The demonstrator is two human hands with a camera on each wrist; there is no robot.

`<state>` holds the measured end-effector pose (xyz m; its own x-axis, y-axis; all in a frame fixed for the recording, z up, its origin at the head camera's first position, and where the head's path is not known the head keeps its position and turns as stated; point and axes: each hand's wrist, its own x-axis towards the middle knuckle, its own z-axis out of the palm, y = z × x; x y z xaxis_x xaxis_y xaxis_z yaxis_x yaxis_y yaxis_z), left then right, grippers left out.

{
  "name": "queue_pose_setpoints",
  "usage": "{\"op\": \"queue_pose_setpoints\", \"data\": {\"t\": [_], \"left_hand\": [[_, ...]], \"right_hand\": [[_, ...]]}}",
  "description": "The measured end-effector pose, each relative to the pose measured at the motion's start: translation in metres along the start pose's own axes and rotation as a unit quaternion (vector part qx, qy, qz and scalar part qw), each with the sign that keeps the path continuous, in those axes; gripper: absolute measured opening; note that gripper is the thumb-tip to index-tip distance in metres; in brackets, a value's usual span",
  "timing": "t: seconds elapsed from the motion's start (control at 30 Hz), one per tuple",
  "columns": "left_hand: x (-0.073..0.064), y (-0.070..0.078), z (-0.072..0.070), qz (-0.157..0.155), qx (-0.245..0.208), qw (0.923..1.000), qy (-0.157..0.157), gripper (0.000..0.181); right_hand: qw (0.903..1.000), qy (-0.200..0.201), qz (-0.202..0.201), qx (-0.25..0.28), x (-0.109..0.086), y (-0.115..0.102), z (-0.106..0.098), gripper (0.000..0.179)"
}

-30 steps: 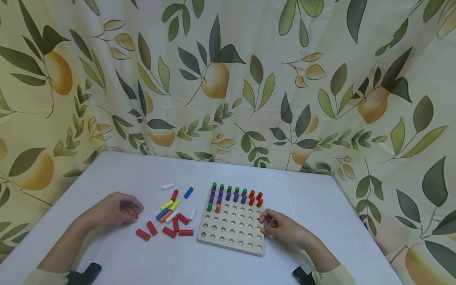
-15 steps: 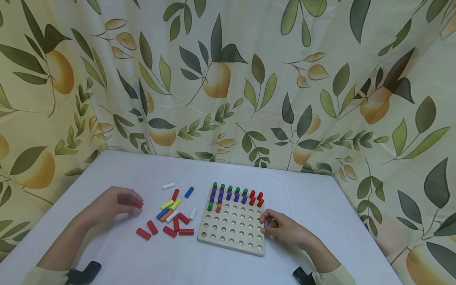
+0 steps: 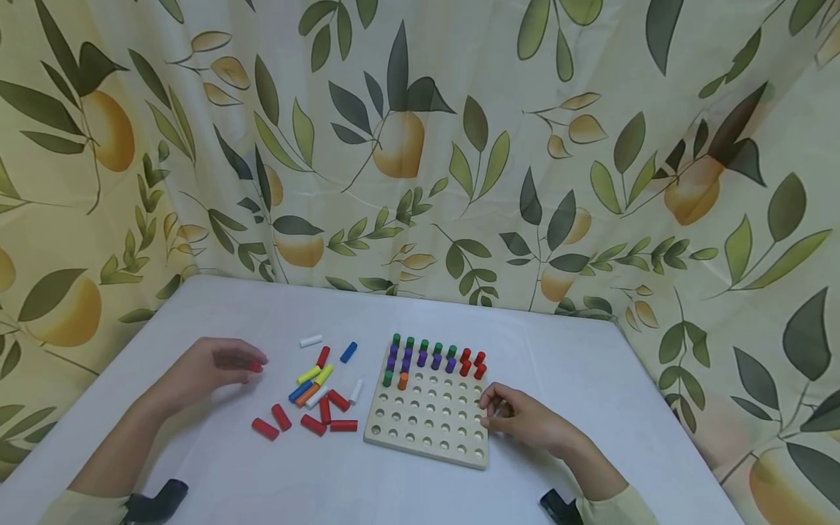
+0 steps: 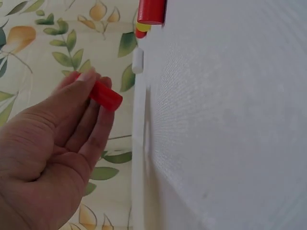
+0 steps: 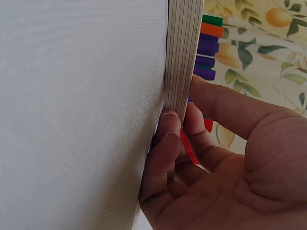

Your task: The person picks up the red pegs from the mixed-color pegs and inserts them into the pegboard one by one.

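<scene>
My left hand (image 3: 203,373) pinches a red peg (image 4: 106,97) between thumb and fingertips, raised over the left of the table, with one end of the peg sticking out. At the right edge of the wooden pegboard (image 3: 433,456), my right hand (image 3: 528,421) grips the rim. In the right wrist view its thumb (image 5: 216,98) lies on the top side and curled fingers press the layered edge. Green, purple and red pegs stand in the board's back rows. One green peg (image 3: 388,378) and an orange peg (image 3: 403,381) stand in the row before them.
Between my left hand and the board lie several loose pegs: red ones (image 3: 265,429), yellow ones (image 3: 307,375), blue ones (image 3: 348,352), white ones (image 3: 311,340) and an orange one (image 3: 306,395). A leaf-patterned curtain (image 3: 420,219) hangs behind the white table (image 3: 275,488).
My left hand has lifted slightly, and the red peg has turned in its fingers so that more of it shows. My right hand has stayed at the board's edge.
</scene>
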<state>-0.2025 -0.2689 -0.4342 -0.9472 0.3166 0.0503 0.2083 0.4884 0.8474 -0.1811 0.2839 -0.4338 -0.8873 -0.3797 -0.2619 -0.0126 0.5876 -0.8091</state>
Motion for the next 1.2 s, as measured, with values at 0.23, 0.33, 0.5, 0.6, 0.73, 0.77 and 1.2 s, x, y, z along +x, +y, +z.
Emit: {"op": "queue_pose_setpoints", "data": {"t": [0.23,0.33,0.5,0.6,0.73,0.77,1.2], "left_hand": [[0.006,0.009,0.002,0.007,0.034,0.9994,0.002,0.025],[0.009,0.014,0.004,0.017,0.045,0.9988,0.007,0.025],[0.016,0.020,0.009,0.020,0.048,0.9986,0.005,0.025],[0.021,0.025,0.012,0.021,0.044,0.9988,-0.003,0.025],[0.028,0.034,0.017,0.030,0.036,0.9988,-0.010,0.024],[0.030,0.037,0.018,0.033,0.034,0.9988,-0.012,0.024],[0.055,0.059,0.041,0.088,0.036,0.9952,-0.025,0.026]], "right_hand": [[1.0000,0.003,0.002,0.003,-0.001,0.002,-0.001,0.024],[1.0000,0.005,0.006,0.000,-0.003,0.002,-0.002,0.024],[1.0000,0.007,0.007,0.003,-0.004,0.002,-0.001,0.025],[0.9999,0.006,0.009,0.005,-0.003,0.002,-0.001,0.025],[1.0000,0.004,0.008,0.003,-0.004,0.000,0.000,0.025],[1.0000,0.003,0.006,0.003,-0.004,-0.001,0.000,0.025],[1.0000,0.001,0.002,0.004,-0.003,-0.001,0.000,0.023]]}}
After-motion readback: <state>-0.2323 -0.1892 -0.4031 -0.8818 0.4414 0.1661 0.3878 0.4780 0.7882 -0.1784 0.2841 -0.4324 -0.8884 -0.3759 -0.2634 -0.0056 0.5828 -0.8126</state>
